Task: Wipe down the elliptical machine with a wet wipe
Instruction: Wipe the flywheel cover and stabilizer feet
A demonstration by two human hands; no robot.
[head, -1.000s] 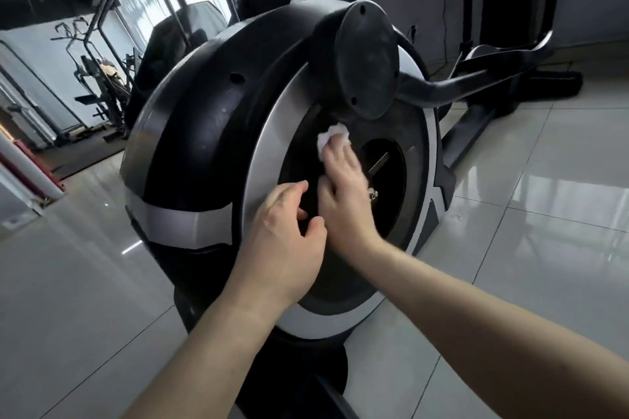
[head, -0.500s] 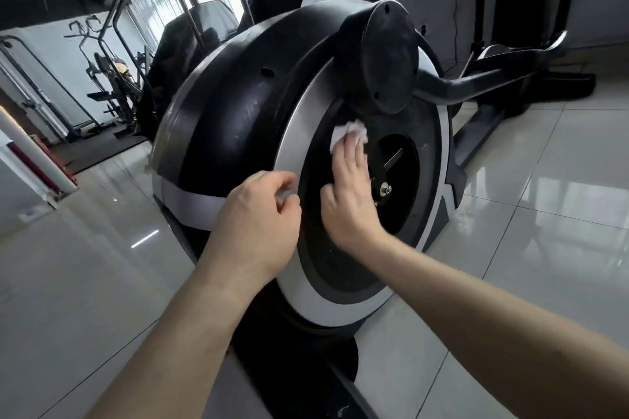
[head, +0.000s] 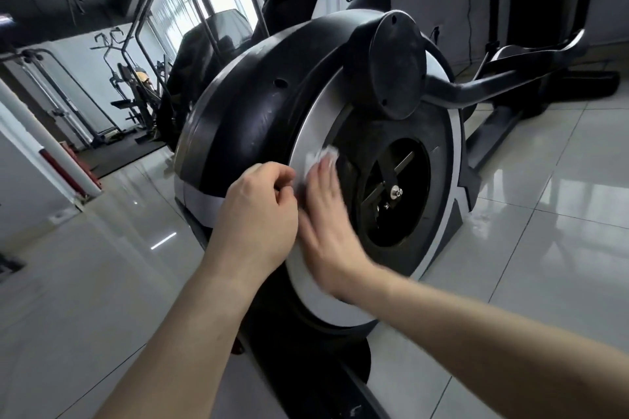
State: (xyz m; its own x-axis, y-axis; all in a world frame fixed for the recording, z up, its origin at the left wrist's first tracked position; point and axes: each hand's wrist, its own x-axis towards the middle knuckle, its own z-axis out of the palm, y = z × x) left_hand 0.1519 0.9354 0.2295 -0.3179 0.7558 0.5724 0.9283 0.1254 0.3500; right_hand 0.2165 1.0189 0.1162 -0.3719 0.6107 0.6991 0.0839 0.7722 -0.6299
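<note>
Here, seen from above through a head-worn camera, a person leans over the rounded flywheel housing of a black elliptical machine (head: 258,112). The right hand (head: 326,221) lies flat against the side of the housing, fingers straight and together. It presses a small white wet wipe (head: 321,156) under the fingertips. The wipe sits on the inner edge of the silver ring (head: 316,119) that circles the housing's side, at the ring's left. This hand is blurred.

The left hand (head: 258,214) is just left of the right one, touching or nearly touching it, in front of the housing's outer left edge. Its fingers are curled in toward the thumb, and nothing shows inside them.

Right of the wipe, a dark round opening shows a metal bolt (head: 396,193). Above it sits a round black cap (head: 398,68), from which a black crank arm (head: 476,88) runs right. The machine stands on a glossy pale tiled floor (head: 544,214). Other gym equipment (head: 132,92) stands by the far left wall.
</note>
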